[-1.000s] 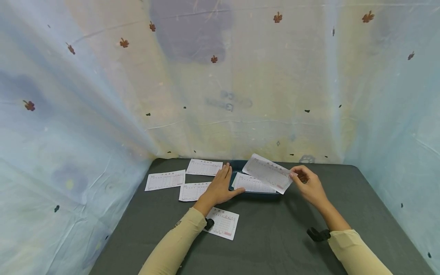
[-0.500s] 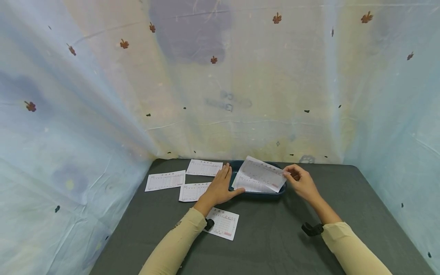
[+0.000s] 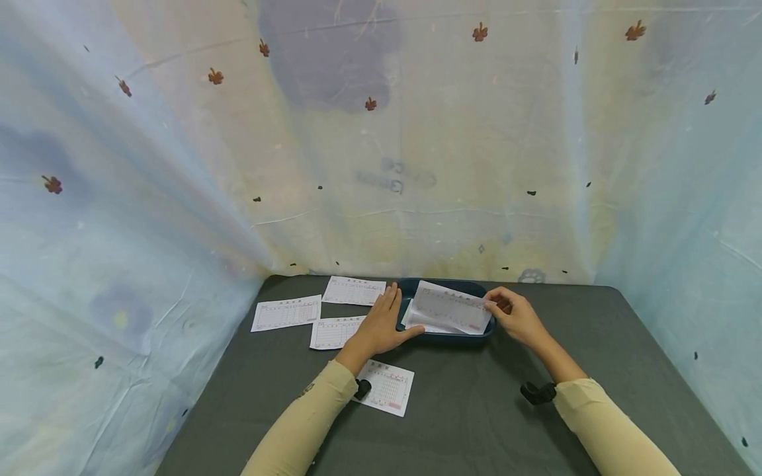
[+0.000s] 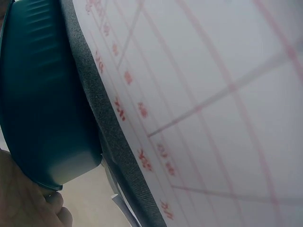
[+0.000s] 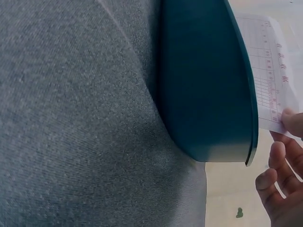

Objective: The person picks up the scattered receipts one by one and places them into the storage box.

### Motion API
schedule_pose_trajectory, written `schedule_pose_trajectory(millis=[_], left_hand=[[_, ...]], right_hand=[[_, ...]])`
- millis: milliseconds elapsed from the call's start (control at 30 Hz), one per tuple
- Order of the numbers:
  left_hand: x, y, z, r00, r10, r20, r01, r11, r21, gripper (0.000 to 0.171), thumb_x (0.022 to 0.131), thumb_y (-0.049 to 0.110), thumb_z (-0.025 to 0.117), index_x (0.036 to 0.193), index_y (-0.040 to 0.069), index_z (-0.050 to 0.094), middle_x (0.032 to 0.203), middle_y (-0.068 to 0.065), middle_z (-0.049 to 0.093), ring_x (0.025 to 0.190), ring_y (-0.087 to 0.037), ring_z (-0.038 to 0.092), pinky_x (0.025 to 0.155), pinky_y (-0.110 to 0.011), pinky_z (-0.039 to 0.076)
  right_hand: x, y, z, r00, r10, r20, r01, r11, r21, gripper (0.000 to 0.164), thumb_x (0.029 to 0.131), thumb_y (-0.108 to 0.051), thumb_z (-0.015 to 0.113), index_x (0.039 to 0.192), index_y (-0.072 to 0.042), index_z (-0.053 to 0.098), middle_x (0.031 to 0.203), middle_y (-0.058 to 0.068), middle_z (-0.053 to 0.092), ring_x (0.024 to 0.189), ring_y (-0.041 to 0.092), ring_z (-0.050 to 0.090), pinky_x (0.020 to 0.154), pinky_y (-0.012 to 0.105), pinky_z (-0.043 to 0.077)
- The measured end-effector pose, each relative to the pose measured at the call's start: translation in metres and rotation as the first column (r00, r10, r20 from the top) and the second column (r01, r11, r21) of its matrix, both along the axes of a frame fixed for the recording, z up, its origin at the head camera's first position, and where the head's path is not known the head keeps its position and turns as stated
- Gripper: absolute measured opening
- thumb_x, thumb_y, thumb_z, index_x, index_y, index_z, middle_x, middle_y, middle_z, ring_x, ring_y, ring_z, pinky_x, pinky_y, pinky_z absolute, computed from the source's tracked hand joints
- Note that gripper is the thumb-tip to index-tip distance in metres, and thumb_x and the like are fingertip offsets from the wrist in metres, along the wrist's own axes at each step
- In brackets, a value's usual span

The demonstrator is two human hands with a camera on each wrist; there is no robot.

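My right hand (image 3: 516, 318) pinches the right end of a printed paper form (image 3: 449, 307) between thumb and fingers. That form lies over the dark teal tray (image 3: 470, 285), above another sheet in it. In the right wrist view the held form (image 5: 267, 71) shows past the rim of the tray (image 5: 208, 85), and the thumb presses on its corner. My left hand (image 3: 379, 325) rests with straight fingers on the tray's left rim. In the left wrist view the left hand (image 4: 23, 198) touches the rim of the tray (image 4: 42, 94).
Loose printed forms lie left of the tray: one at the far left (image 3: 286, 313), one at the back (image 3: 354, 290), and one partly behind the left hand (image 3: 335, 332). Another form (image 3: 388, 387) lies by the left wrist. Dark grey cloth (image 3: 464, 410) covers the table; a patterned curtain (image 3: 417, 145) hangs behind.
My right hand has moved left and brought the held form lower over the tray, where it now covers most of the sheet below. The left hand has stayed on the rim.
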State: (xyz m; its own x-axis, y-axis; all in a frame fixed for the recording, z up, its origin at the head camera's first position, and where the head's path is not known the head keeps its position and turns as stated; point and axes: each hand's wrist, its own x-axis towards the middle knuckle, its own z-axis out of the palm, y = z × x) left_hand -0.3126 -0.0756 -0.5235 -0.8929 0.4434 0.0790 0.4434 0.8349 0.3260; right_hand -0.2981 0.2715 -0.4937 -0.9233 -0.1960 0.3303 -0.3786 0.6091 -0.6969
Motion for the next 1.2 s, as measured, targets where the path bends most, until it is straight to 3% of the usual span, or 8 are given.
schedule_pose_trajectory(millis=[267, 800, 1200], left_hand=[[-0.004, 0.0, -0.006, 1.0, 0.006, 0.0, -0.006, 1.0, -0.005, 0.119, 0.097, 0.085, 0.048, 0.171, 0.001, 0.009, 0.181, -0.013, -0.002, 0.167, -0.031, 0.001, 0.135, -0.049, 0.01], [-0.007, 0.0, -0.009, 1.0, 0.008, 0.008, -0.008, 1.0, -0.015, 0.12, 0.096, 0.085, 0.049, 0.171, 0.002, 0.006, 0.18, -0.012, -0.004, 0.167, -0.031, -0.001, 0.135, -0.048, 0.006], [-0.002, 0.0, -0.004, 1.0, 0.005, -0.006, -0.005, 1.0, -0.005, 0.118, 0.098, 0.083, 0.049, 0.171, -0.001, 0.011, 0.18, -0.016, 0.002, 0.167, -0.035, 0.005, 0.134, -0.052, 0.013]], right_hand=[[-0.005, 0.0, -0.002, 0.999, 0.038, 0.001, -0.038, 0.998, 0.053, 0.008, 0.106, -0.011, 0.069, 0.113, -0.009, 0.072, 0.101, 0.007, 0.073, 0.085, 0.02, 0.065, 0.076, 0.034, 0.055], [-0.01, -0.006, -0.001, 0.995, 0.097, 0.031, -0.1, 0.987, 0.124, 0.008, 0.106, -0.009, 0.069, 0.114, -0.008, 0.072, 0.093, 0.004, 0.07, 0.075, 0.015, 0.057, 0.066, 0.032, 0.048], [-0.015, -0.011, -0.001, 0.994, 0.094, 0.061, -0.102, 0.985, 0.136, 0.009, 0.107, -0.011, 0.068, 0.115, -0.007, 0.071, 0.093, 0.004, 0.068, 0.076, 0.018, 0.055, 0.065, 0.032, 0.045]])
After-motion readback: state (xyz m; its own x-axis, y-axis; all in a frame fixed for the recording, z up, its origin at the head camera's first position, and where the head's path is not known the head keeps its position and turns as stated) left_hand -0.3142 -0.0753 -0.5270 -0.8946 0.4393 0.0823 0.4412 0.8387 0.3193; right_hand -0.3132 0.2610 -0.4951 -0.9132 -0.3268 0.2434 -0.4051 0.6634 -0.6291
